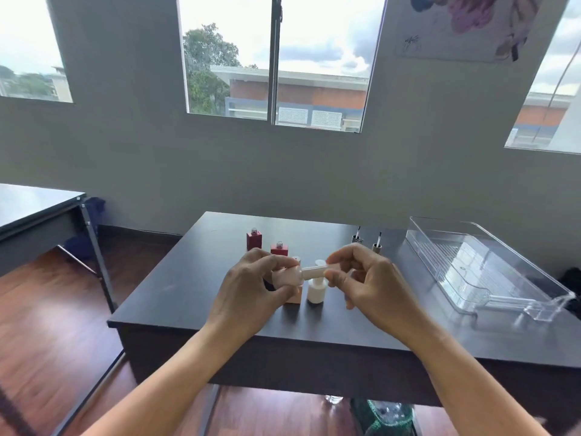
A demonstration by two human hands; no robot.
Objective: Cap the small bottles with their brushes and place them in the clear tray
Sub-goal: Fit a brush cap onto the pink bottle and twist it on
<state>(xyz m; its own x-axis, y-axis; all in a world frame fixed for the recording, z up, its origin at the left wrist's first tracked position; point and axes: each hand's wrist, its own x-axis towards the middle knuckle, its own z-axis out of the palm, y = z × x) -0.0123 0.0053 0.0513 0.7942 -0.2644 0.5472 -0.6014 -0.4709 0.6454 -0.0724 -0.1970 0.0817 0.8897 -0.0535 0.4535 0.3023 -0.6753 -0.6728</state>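
Clearly capping is under way — the pink bottle [287, 276] lies sideways above the table [188, 278], pinched in the left hand [251, 287], while the right hand [364, 278] grips its cap [314, 272] at the neck; next, probably twisting tight, then the clear tray [490, 272] — well right, empty

tray [490, 272] right on table [195, 297] | open bottles [254, 239] left-rear | brush caps [376, 245] between
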